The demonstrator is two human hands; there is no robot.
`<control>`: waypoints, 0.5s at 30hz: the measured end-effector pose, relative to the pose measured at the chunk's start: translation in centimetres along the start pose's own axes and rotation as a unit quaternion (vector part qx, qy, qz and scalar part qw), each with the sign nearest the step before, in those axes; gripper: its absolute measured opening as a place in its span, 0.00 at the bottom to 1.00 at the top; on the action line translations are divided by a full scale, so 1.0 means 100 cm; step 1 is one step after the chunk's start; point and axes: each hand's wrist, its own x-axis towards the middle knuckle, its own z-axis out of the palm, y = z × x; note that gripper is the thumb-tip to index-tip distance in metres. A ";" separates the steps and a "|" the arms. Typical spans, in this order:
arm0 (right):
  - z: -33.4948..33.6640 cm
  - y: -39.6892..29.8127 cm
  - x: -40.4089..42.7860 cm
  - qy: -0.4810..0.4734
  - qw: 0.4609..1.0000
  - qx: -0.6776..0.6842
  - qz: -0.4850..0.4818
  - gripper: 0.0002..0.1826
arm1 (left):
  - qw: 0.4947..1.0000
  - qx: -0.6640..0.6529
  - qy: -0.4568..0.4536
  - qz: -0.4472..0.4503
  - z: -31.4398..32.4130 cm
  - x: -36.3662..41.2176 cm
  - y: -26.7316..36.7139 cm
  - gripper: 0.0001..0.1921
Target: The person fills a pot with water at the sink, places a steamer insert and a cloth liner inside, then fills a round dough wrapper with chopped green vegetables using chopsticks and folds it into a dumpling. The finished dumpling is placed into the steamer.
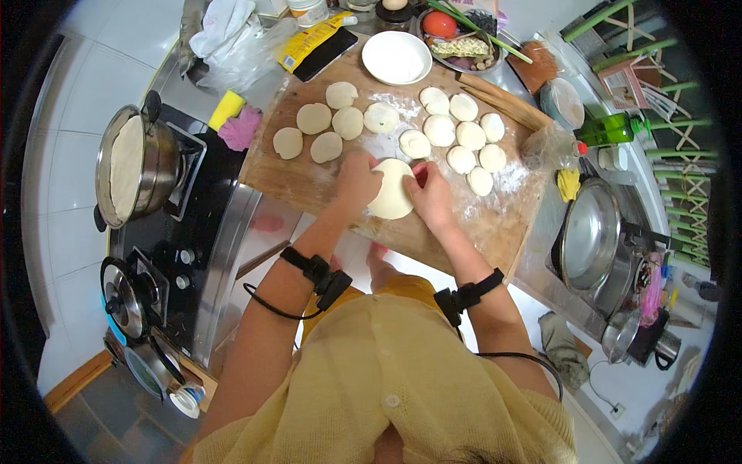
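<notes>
Between my two hands is a thin round dough wrapper, near the front edge of a floured wooden board. My left hand grips its left rim, and my right hand pinches the right rim between thumb and fingers. Beyond them, several flattened dough rounds lie on the board's left half. One floured round near the middle has a small dark speck. Several thicker dough pieces sit on the right half, close together on loose flour.
A white bowl and wooden rolling pins lie along the board's far side. Behind is a plate of vegetables. At left, a steel pot holding dough stands on the stove. A large metal basin is at right.
</notes>
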 end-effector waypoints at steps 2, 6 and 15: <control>-0.001 0.002 0.000 -0.026 0.997 0.066 0.010 0.13 | 0.994 -0.100 -0.009 0.036 -0.003 -0.007 -0.006 0.13; -0.007 -0.007 0.002 -0.124 0.984 -0.030 -0.124 0.14 | 0.974 -0.217 -0.058 0.020 -0.022 -0.025 -0.013 0.07; 0.000 -0.145 -0.037 -0.272 0.934 0.161 -0.167 0.13 | 0.835 -0.543 -0.078 -0.036 -0.155 -0.111 -0.006 0.20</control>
